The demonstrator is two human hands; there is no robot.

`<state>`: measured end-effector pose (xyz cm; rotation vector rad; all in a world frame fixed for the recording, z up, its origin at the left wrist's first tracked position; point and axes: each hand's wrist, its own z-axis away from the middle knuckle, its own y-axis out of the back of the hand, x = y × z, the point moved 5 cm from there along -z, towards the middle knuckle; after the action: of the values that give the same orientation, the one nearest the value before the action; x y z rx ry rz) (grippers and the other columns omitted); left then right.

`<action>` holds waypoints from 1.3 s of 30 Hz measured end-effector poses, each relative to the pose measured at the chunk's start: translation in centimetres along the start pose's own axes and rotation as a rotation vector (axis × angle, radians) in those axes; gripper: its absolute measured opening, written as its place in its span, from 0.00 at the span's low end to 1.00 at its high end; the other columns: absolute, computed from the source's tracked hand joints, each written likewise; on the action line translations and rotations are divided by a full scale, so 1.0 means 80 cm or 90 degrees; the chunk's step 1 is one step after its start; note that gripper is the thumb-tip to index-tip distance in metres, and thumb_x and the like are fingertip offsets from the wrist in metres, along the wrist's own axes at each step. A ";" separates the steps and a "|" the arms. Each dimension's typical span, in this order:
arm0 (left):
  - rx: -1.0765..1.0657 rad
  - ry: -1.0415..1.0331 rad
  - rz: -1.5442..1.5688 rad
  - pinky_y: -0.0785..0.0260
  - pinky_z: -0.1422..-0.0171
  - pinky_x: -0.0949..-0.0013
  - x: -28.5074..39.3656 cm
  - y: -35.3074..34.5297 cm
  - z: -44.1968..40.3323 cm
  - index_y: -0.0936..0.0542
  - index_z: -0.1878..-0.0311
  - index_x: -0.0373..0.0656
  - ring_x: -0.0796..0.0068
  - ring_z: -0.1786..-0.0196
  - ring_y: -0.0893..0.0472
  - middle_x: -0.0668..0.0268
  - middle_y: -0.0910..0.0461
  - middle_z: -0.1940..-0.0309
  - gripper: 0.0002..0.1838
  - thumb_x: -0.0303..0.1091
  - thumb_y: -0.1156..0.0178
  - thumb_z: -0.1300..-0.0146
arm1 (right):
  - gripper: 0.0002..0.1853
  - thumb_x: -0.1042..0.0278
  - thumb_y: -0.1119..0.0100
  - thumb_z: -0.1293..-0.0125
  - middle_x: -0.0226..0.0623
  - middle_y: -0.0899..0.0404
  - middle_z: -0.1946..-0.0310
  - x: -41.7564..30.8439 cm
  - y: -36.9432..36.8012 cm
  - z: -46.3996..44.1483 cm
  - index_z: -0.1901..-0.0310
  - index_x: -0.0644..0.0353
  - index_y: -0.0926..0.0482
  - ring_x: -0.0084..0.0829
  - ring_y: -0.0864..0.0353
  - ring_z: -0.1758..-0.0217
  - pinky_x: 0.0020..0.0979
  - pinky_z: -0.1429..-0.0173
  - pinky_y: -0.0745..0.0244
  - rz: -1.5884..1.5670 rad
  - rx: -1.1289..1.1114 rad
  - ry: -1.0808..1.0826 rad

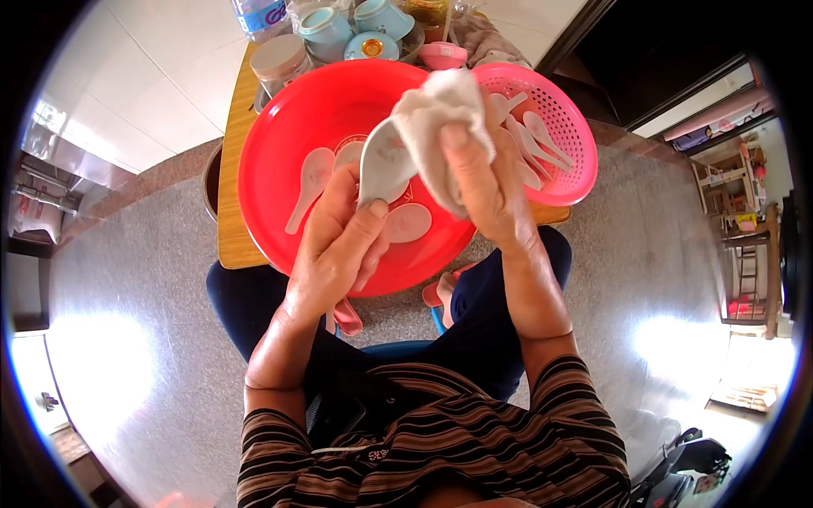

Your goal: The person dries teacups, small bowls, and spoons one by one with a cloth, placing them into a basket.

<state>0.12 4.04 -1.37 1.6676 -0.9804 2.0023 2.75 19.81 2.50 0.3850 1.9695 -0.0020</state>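
Observation:
Over a large red basin [275, 110], my left hand [334, 241] pinches the lower edge of a white soup spoon [384, 169]. A white cloth [440, 118] is bunched in my right hand [484, 186], with my thumb pressed on it. The cloth touches the spoon's right side and hides part of it. Inside the basin lie several more spoons, among them a pale spoon [312, 179] at the left and another spoon [408, 223] below the held one. To the right, a pink colander [577, 135] holds several white spoons [529, 144].
Basin and colander stand on a wooden table [233, 229]. Along its back are a lidded jar [279, 63], light-blue cups [326, 32], a small pink bowl [443, 56] and a water bottle [261, 15]. My knees flank the basin below.

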 end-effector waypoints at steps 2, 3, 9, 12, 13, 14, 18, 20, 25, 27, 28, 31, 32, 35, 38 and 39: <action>-0.037 0.012 -0.011 0.48 0.82 0.82 -0.002 -0.005 0.001 0.38 0.35 0.38 0.89 0.82 0.39 0.75 0.36 0.79 0.20 0.33 0.53 0.25 | 0.27 0.45 0.49 0.29 0.41 0.19 0.57 0.005 -0.013 0.006 0.45 0.63 0.27 0.33 0.18 0.56 0.34 0.52 0.25 0.103 -0.037 0.047; -0.037 0.013 -0.012 0.48 0.82 0.82 0.000 -0.007 0.002 0.38 0.35 0.38 0.89 0.82 0.39 0.75 0.36 0.79 0.20 0.33 0.53 0.25 | 0.25 0.48 0.47 0.29 0.40 0.19 0.57 0.010 -0.020 0.011 0.44 0.62 0.27 0.32 0.18 0.56 0.34 0.52 0.25 0.186 -0.029 0.109; 0.010 -0.064 -0.107 0.42 0.72 0.82 0.004 -0.007 0.005 0.35 0.40 0.36 0.89 0.76 0.34 0.72 0.32 0.77 0.16 0.27 0.51 0.28 | 0.13 0.65 0.36 0.35 0.38 0.17 0.63 0.012 -0.025 0.003 0.53 0.62 0.21 0.28 0.16 0.60 0.30 0.56 0.23 -0.072 -0.087 0.003; 0.027 -0.098 -0.216 0.38 0.69 0.76 0.005 -0.006 0.005 0.34 0.42 0.35 0.86 0.73 0.30 0.69 0.30 0.77 0.15 0.28 0.49 0.29 | 0.09 0.70 0.36 0.38 0.38 0.17 0.65 -0.005 -0.007 0.003 0.56 0.61 0.19 0.29 0.16 0.62 0.29 0.58 0.22 0.108 0.019 0.115; 0.029 -0.099 -0.215 0.38 0.69 0.76 0.007 -0.006 0.006 0.34 0.42 0.35 0.86 0.73 0.30 0.69 0.30 0.77 0.15 0.28 0.49 0.29 | 0.09 0.70 0.36 0.38 0.38 0.17 0.65 -0.002 -0.008 0.002 0.56 0.61 0.19 0.29 0.16 0.62 0.29 0.58 0.22 0.108 0.017 0.116; 0.021 -0.084 -0.212 0.38 0.69 0.76 0.007 -0.005 0.006 0.34 0.42 0.35 0.86 0.73 0.30 0.70 0.30 0.77 0.15 0.28 0.49 0.29 | 0.09 0.72 0.37 0.39 0.38 0.16 0.64 0.000 -0.007 0.003 0.57 0.61 0.19 0.29 0.16 0.62 0.29 0.59 0.22 0.123 0.031 0.150; 0.002 -0.041 -0.168 0.38 0.69 0.77 0.005 -0.003 0.006 0.33 0.42 0.35 0.86 0.74 0.31 0.70 0.30 0.75 0.15 0.28 0.49 0.29 | 0.14 0.75 0.39 0.41 0.38 0.17 0.61 0.003 -0.015 0.003 0.52 0.61 0.22 0.32 0.15 0.61 0.29 0.57 0.22 0.088 -0.002 0.173; -0.001 -0.037 -0.155 0.37 0.68 0.77 0.005 -0.002 0.007 0.33 0.43 0.34 0.86 0.73 0.31 0.69 0.29 0.73 0.15 0.28 0.49 0.29 | 0.19 0.75 0.37 0.44 0.38 0.18 0.62 0.006 -0.024 0.003 0.49 0.58 0.25 0.34 0.16 0.60 0.29 0.55 0.23 0.051 -0.025 0.117; 0.011 -0.090 -0.207 0.36 0.67 0.76 0.003 -0.002 0.005 0.32 0.44 0.34 0.85 0.70 0.30 0.66 0.28 0.68 0.14 0.28 0.49 0.30 | 0.19 0.73 0.33 0.47 0.37 0.19 0.64 -0.004 -0.018 0.004 0.53 0.58 0.25 0.35 0.16 0.61 0.30 0.57 0.23 0.096 -0.039 0.098; 0.029 -0.111 -0.237 0.36 0.66 0.75 0.007 -0.003 0.005 0.32 0.44 0.34 0.84 0.69 0.30 0.66 0.27 0.68 0.14 0.27 0.49 0.30 | 0.16 0.73 0.33 0.47 0.37 0.19 0.67 -0.005 -0.010 0.006 0.56 0.58 0.24 0.37 0.16 0.65 0.30 0.61 0.23 0.177 0.015 0.160; 0.035 -0.118 -0.247 0.36 0.66 0.75 0.008 -0.003 0.005 0.32 0.44 0.34 0.84 0.69 0.30 0.66 0.27 0.69 0.14 0.27 0.49 0.31 | 0.12 0.72 0.34 0.45 0.38 0.19 0.68 -0.006 -0.010 0.006 0.59 0.58 0.23 0.39 0.16 0.67 0.31 0.64 0.23 0.166 0.045 0.189; 0.019 -0.091 -0.193 0.37 0.66 0.76 0.007 -0.004 0.007 0.31 0.44 0.34 0.84 0.70 0.30 0.66 0.27 0.69 0.14 0.27 0.49 0.31 | 0.11 0.72 0.37 0.42 0.39 0.18 0.68 -0.005 -0.010 0.009 0.58 0.58 0.23 0.41 0.16 0.67 0.31 0.65 0.23 0.267 0.069 0.198; 0.012 -0.067 -0.200 0.37 0.66 0.76 0.005 -0.002 0.007 0.31 0.44 0.34 0.84 0.70 0.30 0.66 0.27 0.70 0.14 0.27 0.49 0.31 | 0.11 0.72 0.38 0.41 0.40 0.18 0.67 -0.001 -0.009 0.009 0.56 0.58 0.23 0.42 0.15 0.66 0.32 0.64 0.23 0.239 0.061 0.176; 0.008 -0.053 -0.207 0.38 0.67 0.76 0.004 0.002 0.004 0.31 0.45 0.34 0.84 0.71 0.30 0.66 0.28 0.71 0.14 0.27 0.49 0.31 | 0.13 0.72 0.39 0.42 0.40 0.18 0.66 0.006 -0.017 0.003 0.55 0.58 0.24 0.42 0.15 0.65 0.33 0.63 0.23 0.180 0.042 0.173; 0.012 -0.047 -0.216 0.38 0.66 0.76 -0.002 0.007 0.004 0.31 0.45 0.34 0.84 0.71 0.30 0.66 0.28 0.71 0.14 0.28 0.49 0.31 | 0.13 0.73 0.39 0.42 0.37 0.18 0.65 -0.002 -0.018 0.001 0.54 0.59 0.24 0.33 0.17 0.62 0.29 0.57 0.24 0.138 -0.024 0.103; 0.013 -0.033 -0.224 0.37 0.65 0.76 -0.005 0.009 0.003 0.31 0.45 0.34 0.83 0.70 0.30 0.66 0.28 0.71 0.14 0.28 0.49 0.31 | 0.11 0.73 0.39 0.41 0.34 0.18 0.64 -0.001 -0.019 0.001 0.55 0.60 0.24 0.26 0.18 0.59 0.26 0.54 0.25 0.125 -0.055 0.062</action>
<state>-0.07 3.45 -1.94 1.7678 -0.6293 1.7500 2.45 18.31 2.23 0.5287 2.0117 0.2304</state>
